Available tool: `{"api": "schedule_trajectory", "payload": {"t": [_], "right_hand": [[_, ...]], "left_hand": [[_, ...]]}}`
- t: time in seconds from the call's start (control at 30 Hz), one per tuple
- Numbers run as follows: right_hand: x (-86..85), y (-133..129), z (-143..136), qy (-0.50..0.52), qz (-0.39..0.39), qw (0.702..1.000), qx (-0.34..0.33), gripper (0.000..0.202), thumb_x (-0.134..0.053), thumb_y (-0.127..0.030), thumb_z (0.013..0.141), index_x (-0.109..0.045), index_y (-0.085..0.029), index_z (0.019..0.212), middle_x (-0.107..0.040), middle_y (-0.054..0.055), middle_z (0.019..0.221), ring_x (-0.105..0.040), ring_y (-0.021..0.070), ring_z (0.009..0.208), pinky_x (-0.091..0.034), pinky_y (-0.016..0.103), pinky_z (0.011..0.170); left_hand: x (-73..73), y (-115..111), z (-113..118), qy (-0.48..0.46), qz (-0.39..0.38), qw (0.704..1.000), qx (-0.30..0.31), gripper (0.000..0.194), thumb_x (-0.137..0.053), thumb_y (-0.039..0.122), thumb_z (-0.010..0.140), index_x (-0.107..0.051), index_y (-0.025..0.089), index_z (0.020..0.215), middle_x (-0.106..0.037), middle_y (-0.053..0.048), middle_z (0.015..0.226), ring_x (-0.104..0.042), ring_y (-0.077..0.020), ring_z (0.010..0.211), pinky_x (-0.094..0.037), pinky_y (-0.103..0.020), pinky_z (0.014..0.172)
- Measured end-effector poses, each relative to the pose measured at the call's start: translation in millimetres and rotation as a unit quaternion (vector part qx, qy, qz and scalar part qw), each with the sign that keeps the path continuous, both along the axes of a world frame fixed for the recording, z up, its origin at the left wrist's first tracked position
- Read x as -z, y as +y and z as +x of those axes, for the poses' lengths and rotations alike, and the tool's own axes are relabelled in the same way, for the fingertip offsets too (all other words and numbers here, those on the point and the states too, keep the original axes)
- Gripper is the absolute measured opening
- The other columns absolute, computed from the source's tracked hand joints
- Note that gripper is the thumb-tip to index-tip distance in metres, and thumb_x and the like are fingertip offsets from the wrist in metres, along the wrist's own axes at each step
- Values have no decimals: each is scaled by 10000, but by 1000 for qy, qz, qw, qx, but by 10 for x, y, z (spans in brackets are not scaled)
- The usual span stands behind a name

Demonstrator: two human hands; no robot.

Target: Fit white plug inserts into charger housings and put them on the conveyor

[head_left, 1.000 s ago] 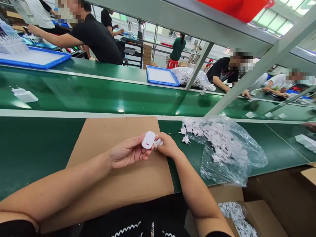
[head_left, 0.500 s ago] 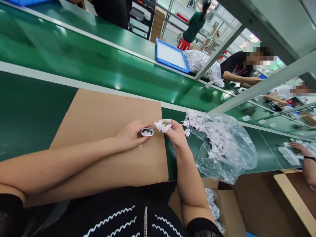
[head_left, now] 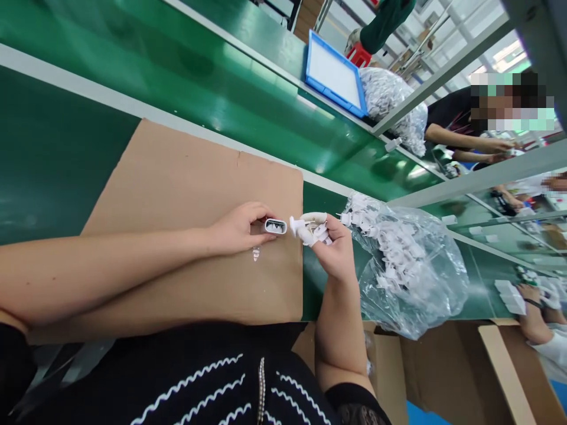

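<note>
Clasping a white casing [head_left: 275, 228] (hollow inside showing), the left hand [head_left: 243, 227] sits just left of the right hand [head_left: 337, 248], which pinches small white pieces [head_left: 294, 226], bagged plugs [head_left: 401, 251] right of that grip

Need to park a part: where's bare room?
Free: the flat brown cardboard sheet beyond the left hand, and the dark-green tabletop between the sheet's left edge and the long white rail. Crowded: around the loaded right hand and, right of it, the clear plastic bag of white plugs.
</note>
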State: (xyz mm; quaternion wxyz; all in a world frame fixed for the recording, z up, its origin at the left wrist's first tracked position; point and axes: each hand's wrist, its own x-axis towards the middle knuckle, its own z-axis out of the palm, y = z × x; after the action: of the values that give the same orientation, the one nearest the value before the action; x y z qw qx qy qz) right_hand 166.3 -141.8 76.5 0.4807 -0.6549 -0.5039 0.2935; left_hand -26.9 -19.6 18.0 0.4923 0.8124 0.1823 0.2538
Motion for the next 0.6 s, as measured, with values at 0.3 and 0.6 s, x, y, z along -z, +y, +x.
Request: {"api": "schedule_trajectory", "payload": {"t": [0.3,0.6], "right_hand": [[-32,-61,12,-137,-3,989,49,231,-720,-261,799,-758,-234,1025,-741,3,789,-578,108,572,-462,229,522],[18,-5,-41,-169,52,981,82,213,-728,-335,836,-737,-233,1023,-756,40,893,-648,150,688,-527,278,603]], "left_hand": [[-23,22,-10,-3,35,999,24,289,-667,387,911,-695,203,1132,-697,-81,1052,-612,-239,999,-478,-381,916],[-8,-2,-3,21,-7,1000,-14,546,-804,471,787,-630,199,1226,-677,-86,1130,-613,-254,1004,-493,-368,876]]}}
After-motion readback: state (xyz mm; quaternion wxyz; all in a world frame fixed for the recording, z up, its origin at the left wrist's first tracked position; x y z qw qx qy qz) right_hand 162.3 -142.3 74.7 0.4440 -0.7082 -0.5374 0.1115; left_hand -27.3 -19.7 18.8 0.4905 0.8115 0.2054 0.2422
